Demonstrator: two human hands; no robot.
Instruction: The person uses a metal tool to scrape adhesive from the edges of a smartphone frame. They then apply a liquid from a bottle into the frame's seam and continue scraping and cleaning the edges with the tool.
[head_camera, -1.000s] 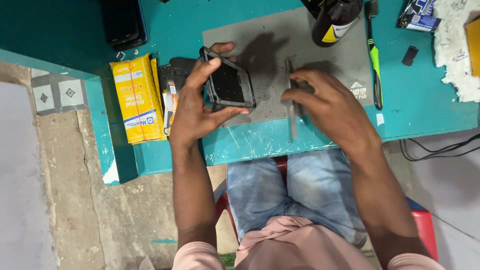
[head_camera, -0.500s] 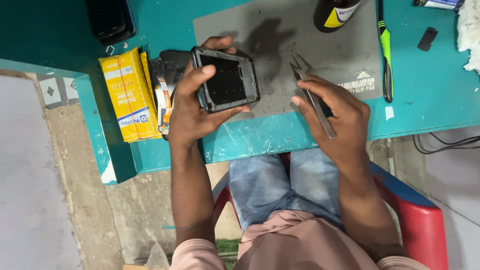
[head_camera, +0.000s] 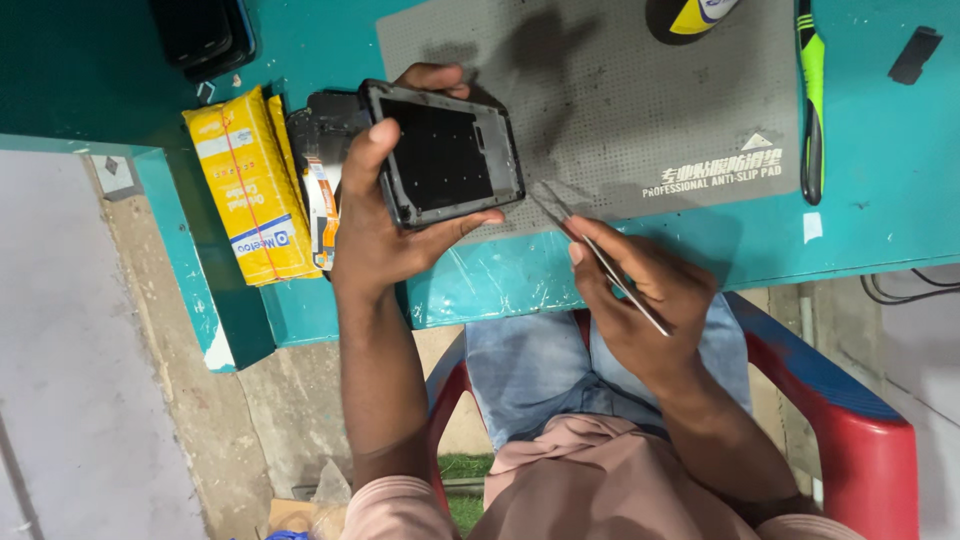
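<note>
Nearby, a yellow packet (head_camera: 252, 190) lies at the left edge of the teal counter (head_camera: 880, 230), with a black phone part (head_camera: 320, 150) just beside it. A grey mat (head_camera: 640, 110) covers the middle, and a green-handled tool (head_camera: 811, 90) rests along its right side. The phone frame (head_camera: 445, 152) is dark, rectangular and open-faced, tilted above the mat's left edge. The left hand (head_camera: 385, 225) wraps it, thumb on the near-left rim and fingers behind. The right hand (head_camera: 645, 300) pinches slim metal tweezers (head_camera: 600, 258), tips pointing far-left toward the frame but apart from it.
</note>
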